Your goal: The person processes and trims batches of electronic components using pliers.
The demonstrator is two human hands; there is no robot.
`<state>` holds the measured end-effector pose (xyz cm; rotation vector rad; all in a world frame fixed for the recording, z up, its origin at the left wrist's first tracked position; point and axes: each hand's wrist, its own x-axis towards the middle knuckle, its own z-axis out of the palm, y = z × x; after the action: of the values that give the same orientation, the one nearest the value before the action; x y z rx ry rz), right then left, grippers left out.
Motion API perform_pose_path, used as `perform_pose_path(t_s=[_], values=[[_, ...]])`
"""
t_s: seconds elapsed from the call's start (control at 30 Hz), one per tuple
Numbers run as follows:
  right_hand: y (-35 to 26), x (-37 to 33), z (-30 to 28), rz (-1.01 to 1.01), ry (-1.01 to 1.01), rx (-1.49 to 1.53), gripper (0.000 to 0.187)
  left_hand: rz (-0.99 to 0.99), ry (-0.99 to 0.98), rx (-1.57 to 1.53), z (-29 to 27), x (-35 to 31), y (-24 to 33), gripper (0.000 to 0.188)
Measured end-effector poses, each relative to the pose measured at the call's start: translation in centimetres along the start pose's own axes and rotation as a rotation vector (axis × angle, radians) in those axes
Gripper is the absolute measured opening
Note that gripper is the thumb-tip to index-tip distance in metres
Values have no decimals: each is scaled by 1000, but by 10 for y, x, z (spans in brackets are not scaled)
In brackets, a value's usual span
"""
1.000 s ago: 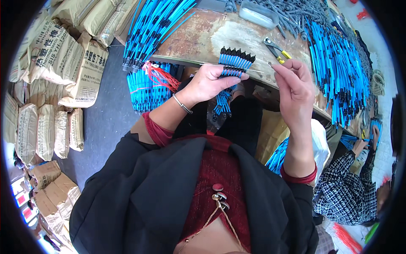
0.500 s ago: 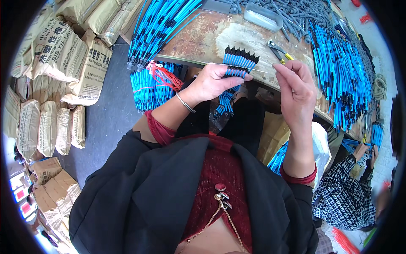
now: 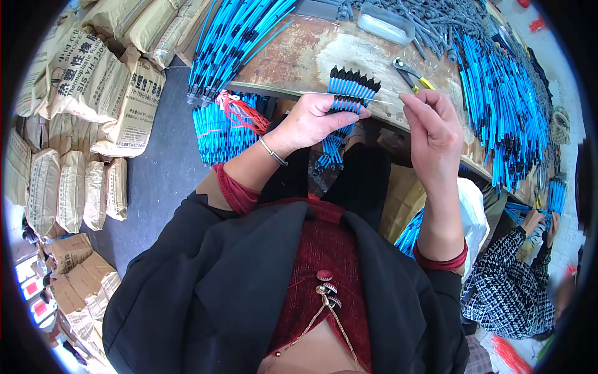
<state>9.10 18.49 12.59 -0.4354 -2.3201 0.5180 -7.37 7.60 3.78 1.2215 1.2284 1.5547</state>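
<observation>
The left hand (image 3: pixel 317 118) is closed around a flat bundle of blue plastic-sheathed cables with black tips (image 3: pixel 351 87), the fingers wrapped over its middle; the black tips fan out in a row above the hand, and the blue tails hang below it toward the lap. The right hand (image 3: pixel 433 128) is raised just beside the bundle, thumb and fingertips pressed together on a thin pale wire (image 3: pixel 349 96) — this wire runs level across the front of the bundle, just under the black tips. Both hands are held at the near edge of a worn brown wooden worktable (image 3: pixel 299 53). On the table, behind the right hand, lie yellow-handled metal pliers (image 3: pixel 411 73). Large heaps of matching blue cables (image 3: pixel 504 100) cover the table's right side. Stacked tan paper sacks (image 3: pixel 93 81) stand on the floor at left.
</observation>
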Motion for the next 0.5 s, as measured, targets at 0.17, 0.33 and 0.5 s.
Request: perform_pose_path(t_s=[0.17, 0.33, 0.5], values=[[-2, 2, 2, 0, 4, 5, 16, 16, 3, -1, -2, 0, -1, 19], [0, 1, 1, 9, 1, 11, 15, 9, 3, -1, -1, 1, -1, 19], [1, 2, 3, -32, 7, -56, 17, 17, 3, 0, 0, 1, -2, 18]])
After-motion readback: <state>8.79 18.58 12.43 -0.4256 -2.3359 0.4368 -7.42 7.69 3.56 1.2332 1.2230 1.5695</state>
